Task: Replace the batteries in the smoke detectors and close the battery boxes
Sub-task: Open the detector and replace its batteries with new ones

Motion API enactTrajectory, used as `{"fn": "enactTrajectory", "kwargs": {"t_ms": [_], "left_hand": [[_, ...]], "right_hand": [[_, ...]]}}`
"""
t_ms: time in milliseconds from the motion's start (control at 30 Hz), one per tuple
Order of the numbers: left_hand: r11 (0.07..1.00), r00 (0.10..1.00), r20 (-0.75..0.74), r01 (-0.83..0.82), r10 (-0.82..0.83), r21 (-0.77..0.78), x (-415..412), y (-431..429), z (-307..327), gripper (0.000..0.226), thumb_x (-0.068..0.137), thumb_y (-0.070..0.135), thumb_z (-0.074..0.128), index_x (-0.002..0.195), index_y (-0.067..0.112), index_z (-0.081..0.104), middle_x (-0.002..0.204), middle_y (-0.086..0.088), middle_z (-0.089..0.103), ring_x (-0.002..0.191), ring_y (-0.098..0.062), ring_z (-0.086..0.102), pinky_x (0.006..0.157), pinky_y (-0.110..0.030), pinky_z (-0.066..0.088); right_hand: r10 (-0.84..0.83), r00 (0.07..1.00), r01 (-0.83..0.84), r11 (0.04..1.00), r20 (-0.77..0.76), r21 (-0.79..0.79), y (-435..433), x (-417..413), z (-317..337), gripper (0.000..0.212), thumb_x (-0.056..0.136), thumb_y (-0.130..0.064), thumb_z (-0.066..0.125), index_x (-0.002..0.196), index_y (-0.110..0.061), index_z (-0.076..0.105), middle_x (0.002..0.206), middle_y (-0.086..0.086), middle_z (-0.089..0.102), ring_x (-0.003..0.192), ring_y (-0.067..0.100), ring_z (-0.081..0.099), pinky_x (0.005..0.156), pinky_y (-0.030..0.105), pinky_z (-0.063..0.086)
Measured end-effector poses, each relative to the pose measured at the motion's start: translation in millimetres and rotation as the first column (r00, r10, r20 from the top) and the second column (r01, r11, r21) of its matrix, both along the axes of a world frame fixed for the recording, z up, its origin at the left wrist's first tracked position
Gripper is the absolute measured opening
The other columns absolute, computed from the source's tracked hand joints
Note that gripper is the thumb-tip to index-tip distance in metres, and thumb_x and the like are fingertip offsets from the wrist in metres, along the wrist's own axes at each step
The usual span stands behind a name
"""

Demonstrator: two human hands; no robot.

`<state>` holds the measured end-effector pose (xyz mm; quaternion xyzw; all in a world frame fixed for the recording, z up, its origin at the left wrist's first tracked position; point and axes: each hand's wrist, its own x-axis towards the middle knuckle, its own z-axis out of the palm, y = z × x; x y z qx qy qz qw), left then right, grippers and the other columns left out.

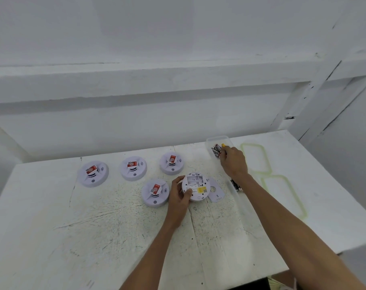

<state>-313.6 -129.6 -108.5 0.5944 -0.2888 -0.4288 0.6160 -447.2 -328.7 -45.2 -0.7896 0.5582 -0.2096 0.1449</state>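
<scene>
Your left hand (179,195) curls round the rim of the upturned smoke detector (195,186) at the table's (115,227) middle, its round white plastic back and open battery bay facing up. Your right hand (234,162), arm outstretched, reaches into the clear plastic tray (217,139) near the far edge. Its fingers curl onto the dark cylindrical batteries (216,151), apparently pinching one.
</scene>
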Motion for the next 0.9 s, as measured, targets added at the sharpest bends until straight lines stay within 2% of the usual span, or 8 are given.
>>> {"fn": "enactTrajectory", "kwargs": {"t_ms": [100,200,300,367,467,600,767,900], "left_hand": [[1.000,1.000,0.007,-0.002,0.002,0.002,-0.4,-0.1,0.1,0.044,0.103,0.005,0.058,0.143,0.020,0.046,0.141,-0.002,0.061,0.129,-0.021,0.061,0.099,-0.045,0.059],[1.000,1.000,-0.002,0.002,-0.002,-0.002,-1.2,0.9,2.2,0.044,0.103,0.004,0.058,0.142,0.020,0.046,0.140,-0.002,0.061,0.129,-0.021,0.062,0.098,-0.042,0.060],[1.000,1.000,-0.005,0.000,0.000,-0.005,-1.6,2.0,2.5,0.045,0.103,0.004,0.057,0.143,0.021,0.045,0.141,-0.002,0.060,0.128,-0.021,0.062,0.096,-0.039,0.061],[1.000,1.000,0.000,-0.009,0.009,-0.002,-1.9,2.3,2.0,0.045,0.103,0.004,0.057,0.144,0.020,0.045,0.141,-0.002,0.060,0.128,-0.021,0.062,0.095,-0.038,0.061],[1.000,1.000,0.020,-0.023,0.023,0.000,-2.7,3.3,1.4,0.043,0.103,0.005,0.057,0.140,0.026,0.047,0.140,-0.001,0.060,0.128,-0.021,0.062,0.099,-0.043,0.059],[0.999,0.999,0.036,-0.040,0.040,0.006,-3.4,4.0,2.2,0.042,0.104,0.005,0.057,0.137,0.027,0.046,0.138,-0.001,0.061,0.125,-0.019,0.063,0.100,-0.044,0.058],[0.999,0.999,0.019,-0.042,0.042,0.002,-4.5,3.4,2.0,0.043,0.103,0.005,0.058,0.140,0.024,0.044,0.139,-0.003,0.060,0.124,-0.017,0.063,0.098,-0.038,0.059],[0.999,0.999,0.028,-0.034,0.034,-0.005,-4.0,4.6,1.0,0.044,0.103,0.006,0.059,0.143,0.019,0.043,0.139,-0.004,0.061,0.125,-0.019,0.064,0.100,-0.044,0.059]], "right_hand": [[-0.066,0.988,0.063,0.998,0.138,0.028,10.8,-4.0,9.5,0.025,0.103,-0.027,0.046,0.108,-0.005,0.058,0.077,0.007,0.063,0.068,0.024,0.055,0.057,0.032,0.036],[-0.051,0.962,0.045,0.999,0.267,0.028,20.4,-7.1,17.4,0.030,0.099,-0.035,0.057,0.089,-0.007,0.062,0.067,0.005,0.063,0.058,0.018,0.053,0.052,0.035,0.040],[-0.007,0.924,-0.024,0.997,0.381,0.075,36.0,-1.3,24.3,0.026,0.098,-0.031,0.060,0.084,-0.012,0.069,0.061,-0.003,0.064,0.044,0.007,0.047,0.049,0.026,0.040],[-0.008,0.914,-0.047,0.991,0.406,0.127,50.7,6.0,26.2,0.019,0.096,-0.030,0.064,0.097,-0.012,0.067,0.062,-0.010,0.062,0.050,0.005,0.056,0.051,0.018,0.043],[-0.034,0.887,-0.088,0.966,0.460,0.242,77.0,15.5,20.2,0.030,0.087,-0.031,0.076,0.097,-0.013,0.056,0.066,-0.004,0.068,0.064,0.014,0.068,0.057,0.023,0.051],[-0.064,0.894,-0.072,0.956,0.443,0.284,101.0,25.7,4.2,0.032,0.083,-0.036,0.079,0.088,-0.015,0.055,0.070,0.005,0.067,0.068,0.017,0.068,0.057,0.028,0.054],[-0.095,0.914,-0.009,0.967,0.394,0.254,110.4,29.1,-7.0,0.029,0.089,-0.038,0.072,0.087,-0.015,0.054,0.074,0.002,0.063,0.072,0.017,0.063,0.058,0.029,0.054],[-0.075,0.953,0.018,0.981,0.294,0.193,116.9,30.4,-13.8,0.028,0.093,-0.041,0.066,0.084,-0.016,0.059,0.073,0.000,0.064,0.070,0.016,0.062,0.060,0.038,0.056]]}}
